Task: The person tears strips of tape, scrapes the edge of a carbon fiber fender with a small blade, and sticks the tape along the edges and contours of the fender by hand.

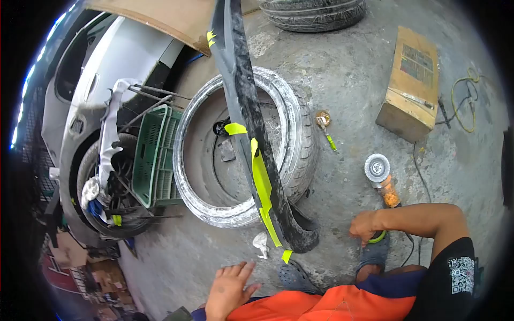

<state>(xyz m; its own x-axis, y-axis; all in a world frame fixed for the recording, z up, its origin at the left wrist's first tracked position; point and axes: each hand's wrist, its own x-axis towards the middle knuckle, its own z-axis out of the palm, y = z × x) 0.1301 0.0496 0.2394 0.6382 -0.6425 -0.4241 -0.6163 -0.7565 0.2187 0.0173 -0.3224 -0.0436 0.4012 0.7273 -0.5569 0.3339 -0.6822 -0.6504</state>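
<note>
My left hand (pixel 231 289) is held palm down with its fingers apart, near the bottom of the view, holding nothing. My right hand (pixel 364 226) is closed at the edge of a green tape roll (pixel 378 237), above a grey clog (pixel 373 253); its fingertips are partly hidden. A long dark car trim part (pixel 243 88) lies across a tyre (pixel 292 128), its lower end towards me. Strips of yellow-green tape (pixel 261 174) stick to the part, and another piece (pixel 287 257) hangs at its lower end.
An angle grinder (pixel 390 193) with a round disc lies right of centre. Beyond it stands a cardboard box (pixel 411 80). A small tape measure-like item (pixel 323 119), a crumpled white cloth (pixel 261 244), a green crate (pixel 155 155) and a white car (pixel 107 69) surround the tyre.
</note>
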